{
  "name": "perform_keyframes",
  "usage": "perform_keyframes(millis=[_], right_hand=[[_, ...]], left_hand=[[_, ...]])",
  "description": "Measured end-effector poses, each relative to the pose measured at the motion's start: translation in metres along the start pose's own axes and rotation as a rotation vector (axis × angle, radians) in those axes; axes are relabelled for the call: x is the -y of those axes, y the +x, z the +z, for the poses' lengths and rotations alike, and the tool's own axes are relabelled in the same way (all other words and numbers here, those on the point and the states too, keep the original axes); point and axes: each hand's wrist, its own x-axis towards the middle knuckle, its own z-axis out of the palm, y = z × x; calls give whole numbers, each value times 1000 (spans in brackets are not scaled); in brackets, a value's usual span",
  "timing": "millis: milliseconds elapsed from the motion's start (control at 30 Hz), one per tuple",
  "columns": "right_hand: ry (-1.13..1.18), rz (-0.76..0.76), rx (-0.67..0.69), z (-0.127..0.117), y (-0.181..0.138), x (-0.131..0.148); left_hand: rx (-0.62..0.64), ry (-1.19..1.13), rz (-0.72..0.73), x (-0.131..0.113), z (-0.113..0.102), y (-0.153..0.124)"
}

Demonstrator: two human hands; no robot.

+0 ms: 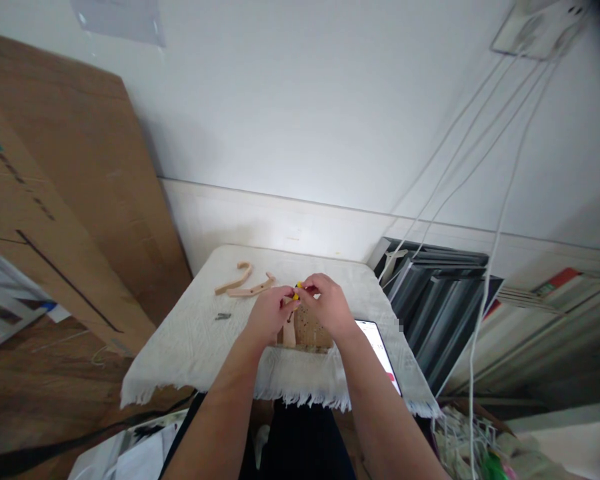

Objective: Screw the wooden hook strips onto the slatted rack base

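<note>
1. A pale wall (290, 113) fills the upper view; white cables (510, 173) hang from a socket plate (540, 30) at upper right.
2. Tall brown cardboard (80, 147) leans along the left side, above a wood-patterned floor (10, 373).
3. A counter (180, 353) stands against the wall in the centre, covered by a white cloth with a fringed edge.
4. Dark grey panels (435, 307) lean in a stack just right of the counter.
5. Two bare forearms reach in from the bottom. The left hand (270, 312) and right hand (329, 303) meet over the counter, nearly touching. The fingers of both are pinched almost closed on one small tool; which hand bears more of the grip cannot be told.
6. Under the hands lies a brown board (316, 330) with a speckled surface, partly hidden by them.
7. A phone (380, 350) with a lit screen lies right of the board, partly covered by the right forearm.
8. Two curved wooden pieces (250, 291) lie near each other, left of the hands. A third light wooden piece (289, 335) rests on the board's left part, directly below the fingers.
9. The yellow-and-black tool (296, 294), perhaps a screwdriver, is between the fingertips, above the third piece.
10. A few small grey metal pieces (223, 316), possibly screws, lie together left of the left hand.
</note>
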Motion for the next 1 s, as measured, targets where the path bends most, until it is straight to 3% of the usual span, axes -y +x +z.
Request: perform_keyframes(millis=[200,433,667,833,1000], right_hand=[[68,76,43,-2,-2,1],[-3,82,9,1,-2,0],[5,19,86,-3,-1,3],[-17,29,63,1,0,4],[42,0,76,1,-2,3]], left_hand=[[98,4,49,-2,-3,2],[20,-56,-44,-2,3,-2],[86,-102,-13,4,2,2],[26,-147,-128,6,1,-1],[91,-96,-5,6,-3,1]])
